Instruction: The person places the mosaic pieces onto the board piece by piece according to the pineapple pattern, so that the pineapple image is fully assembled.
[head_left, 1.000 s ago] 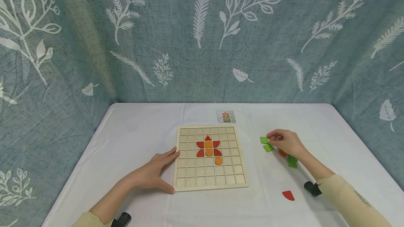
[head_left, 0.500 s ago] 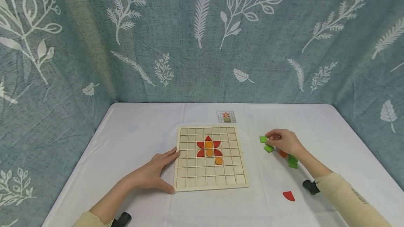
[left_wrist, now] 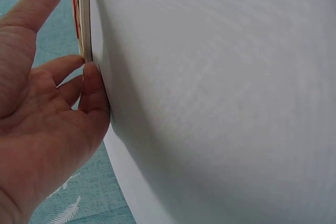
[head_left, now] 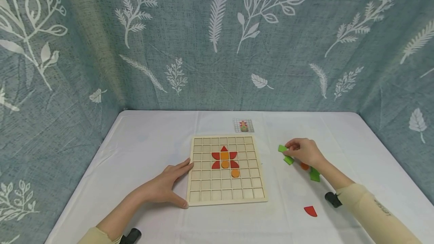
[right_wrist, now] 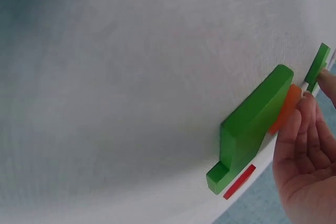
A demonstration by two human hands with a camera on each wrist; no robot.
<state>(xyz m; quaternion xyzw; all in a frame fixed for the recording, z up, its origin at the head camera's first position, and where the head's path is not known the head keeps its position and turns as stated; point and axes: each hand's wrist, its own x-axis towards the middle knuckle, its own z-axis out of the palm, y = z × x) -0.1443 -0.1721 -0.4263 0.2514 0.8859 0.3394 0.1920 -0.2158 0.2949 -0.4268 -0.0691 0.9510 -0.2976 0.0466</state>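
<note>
In the head view a wooden grid board (head_left: 207, 195) lies mid-table, with red and orange pieces forming a flower shape (head_left: 224, 155). An orange round tile (head_left: 235, 173) sits in a lower cell. My left hand (head_left: 164, 185) rests against the board's left side, fingers extended and thumb at the near corner. At the right, thumb and fingertips of my right hand (head_left: 306, 151) pinch the corner of a green square tile (head_left: 281, 148). Just below those fingertips is another green tile (head_left: 288, 160). An orange piece (head_left: 304, 166) lies partly hidden under the hand.
More green pieces (head_left: 315, 175), stacked in the right wrist view, lie beside the right wrist. A red quarter-circle tile (head_left: 310, 211) lies nearer the front. Behind the board lies a small pattern card (head_left: 243, 125). A patterned curtain (head_left: 190, 74) hangs around the table.
The green square tile at my right fingertips has turned and shifted slightly left and away. My right hand has moved very little; my left hand stays at the board.
</note>
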